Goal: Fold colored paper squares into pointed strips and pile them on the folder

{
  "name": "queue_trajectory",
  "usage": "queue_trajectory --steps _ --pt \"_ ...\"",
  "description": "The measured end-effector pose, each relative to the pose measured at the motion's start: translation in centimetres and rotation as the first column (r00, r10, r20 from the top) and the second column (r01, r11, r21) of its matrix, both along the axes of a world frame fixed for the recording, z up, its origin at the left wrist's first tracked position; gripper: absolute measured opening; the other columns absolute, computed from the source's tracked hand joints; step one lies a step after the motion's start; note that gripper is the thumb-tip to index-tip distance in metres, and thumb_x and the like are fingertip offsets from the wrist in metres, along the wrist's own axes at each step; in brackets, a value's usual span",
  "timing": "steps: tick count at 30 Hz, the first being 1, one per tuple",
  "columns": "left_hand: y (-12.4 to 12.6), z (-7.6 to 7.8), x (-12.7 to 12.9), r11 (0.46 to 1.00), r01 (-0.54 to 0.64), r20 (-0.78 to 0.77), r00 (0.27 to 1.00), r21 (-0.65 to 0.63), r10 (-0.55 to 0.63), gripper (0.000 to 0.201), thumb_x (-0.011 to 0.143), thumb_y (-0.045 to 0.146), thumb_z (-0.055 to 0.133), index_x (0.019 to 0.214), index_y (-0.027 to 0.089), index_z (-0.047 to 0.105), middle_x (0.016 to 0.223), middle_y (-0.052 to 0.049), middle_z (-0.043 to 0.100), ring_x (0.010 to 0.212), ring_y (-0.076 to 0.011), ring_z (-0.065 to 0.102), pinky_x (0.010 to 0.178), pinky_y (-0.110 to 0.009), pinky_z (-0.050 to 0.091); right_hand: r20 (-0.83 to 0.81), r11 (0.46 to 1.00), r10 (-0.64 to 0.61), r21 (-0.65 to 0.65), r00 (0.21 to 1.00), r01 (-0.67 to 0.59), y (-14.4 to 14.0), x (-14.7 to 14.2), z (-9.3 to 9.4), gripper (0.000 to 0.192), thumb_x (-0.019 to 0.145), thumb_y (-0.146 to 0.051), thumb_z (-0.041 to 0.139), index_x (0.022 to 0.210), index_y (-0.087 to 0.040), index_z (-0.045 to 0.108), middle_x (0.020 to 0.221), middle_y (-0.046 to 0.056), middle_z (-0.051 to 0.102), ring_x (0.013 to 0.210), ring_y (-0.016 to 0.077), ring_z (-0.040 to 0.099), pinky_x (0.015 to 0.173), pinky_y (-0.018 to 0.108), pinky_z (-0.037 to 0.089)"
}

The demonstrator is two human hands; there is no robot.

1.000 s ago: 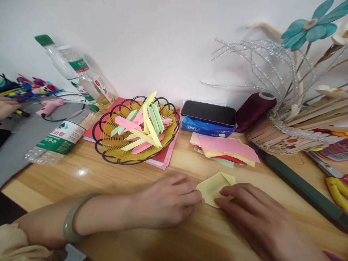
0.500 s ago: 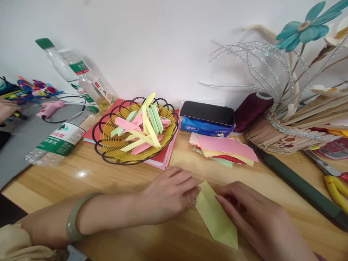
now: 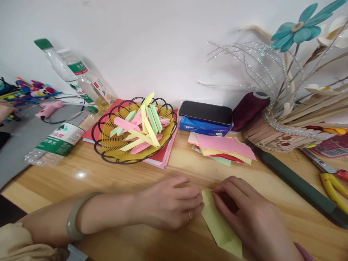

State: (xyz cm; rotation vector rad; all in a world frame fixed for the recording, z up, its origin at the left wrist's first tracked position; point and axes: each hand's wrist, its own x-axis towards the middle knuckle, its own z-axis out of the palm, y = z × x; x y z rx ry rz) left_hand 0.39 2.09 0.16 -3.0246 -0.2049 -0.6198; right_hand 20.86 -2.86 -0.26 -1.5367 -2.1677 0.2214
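Observation:
A pale yellow-green sheet of paper (image 3: 221,228) with fold creases lies at the front of the wooden table, its lower end pointed. My right hand (image 3: 244,210) pinches its upper right edge between thumb and fingers. At the paper's upper left edge, my left hand (image 3: 174,203) is closed with curled fingers; the fingertips are turned away, and they appear to grip that edge. Behind my left hand, a yellow woven basket (image 3: 111,150) with a black looped rim holds several folded strips of pink, green and yellow paper (image 3: 144,127).
Pink, yellow, red and green paper sheets (image 3: 223,146) lie behind my right hand, before a phone (image 3: 205,111) on a blue tissue pack (image 3: 203,126). Plastic bottles (image 3: 61,141) and another person's hand (image 3: 5,108) are left. A dark green bar (image 3: 296,181) and scissors (image 3: 333,185) lie right.
Both hands and the paper have shifted slightly right and towards me. My right thumb and fingers have moved up to the paper's top corner. The view has shifted a little.

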Motion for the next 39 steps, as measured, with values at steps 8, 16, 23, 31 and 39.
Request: queue_trajectory --steps 8,16,23,31,39 --pt "1.1 -0.5 -0.3 0.999 -0.041 -0.005 0.999 0.023 0.042 0.019 0.09 0.012 0.044 0.091 0.009 0.063 0.101 -0.006 0.064 0.095 -0.0165 0.054 0.083 -0.034 0.044 -0.01 0.996 0.073 0.048 0.997 -0.072 0.2 0.2 -0.5 0.012 0.087 -0.018 0.042 0.086 -0.019 0.053 0.078 0.003 0.059 0.067 0.015 0.058 0.06 0.027 0.045" --pt "1.7 -0.3 0.3 0.996 -0.068 -0.007 0.998 -0.051 0.067 0.025 0.093 0.011 0.037 0.092 0.011 0.062 0.096 -0.003 0.066 0.097 -0.0155 0.055 0.087 -0.03 0.044 0.096 0.981 0.167 0.085 0.981 -0.175 -0.2 0.1 -0.3 0.012 0.088 -0.014 0.042 0.086 -0.018 0.054 0.082 0.005 0.058 0.071 0.0161 0.056 0.061 0.029 0.045" --pt "1.6 -0.2 0.2 0.998 -0.062 0.01 0.998 0.004 0.062 0.029 0.095 0.012 0.034 0.096 0.013 0.063 0.104 -0.001 0.066 0.108 -0.018 0.052 0.096 -0.037 0.041 0.143 0.961 0.253 0.08 0.957 -0.266 -0.6 0.6 -0.4 0.018 0.09 -0.013 0.038 0.096 -0.014 0.055 0.089 0.008 0.058 0.079 0.0172 0.055 0.067 0.031 0.046" --pt "1.5 -0.2 0.0 0.995 -0.086 -0.017 0.996 -0.054 0.085 0.024 0.093 0.011 0.039 0.095 0.012 0.063 0.097 -0.003 0.065 0.111 -0.019 0.05 0.1 -0.038 0.037 0.163 0.939 0.28 0.161 0.946 -0.305 -0.5 0.4 0.2 0.034 0.093 -0.015 0.027 0.093 -0.012 0.06 0.082 0.009 0.061 0.074 0.0177 0.055 0.064 0.032 0.047" --pt "0.9 -0.4 -0.2 0.994 -0.062 -0.116 0.992 -0.095 0.051 0.025 0.089 0.009 0.039 0.104 0.007 0.059 0.103 -0.007 0.062 0.118 -0.0195 0.041 0.109 -0.039 0.025 0.185 0.928 0.278 0.203 0.943 -0.314 -0.5 0.5 -0.3 0.036 0.093 -0.016 0.026 0.092 -0.012 0.061 0.081 0.01 0.061 0.074 0.0195 0.055 0.064 0.034 0.045"
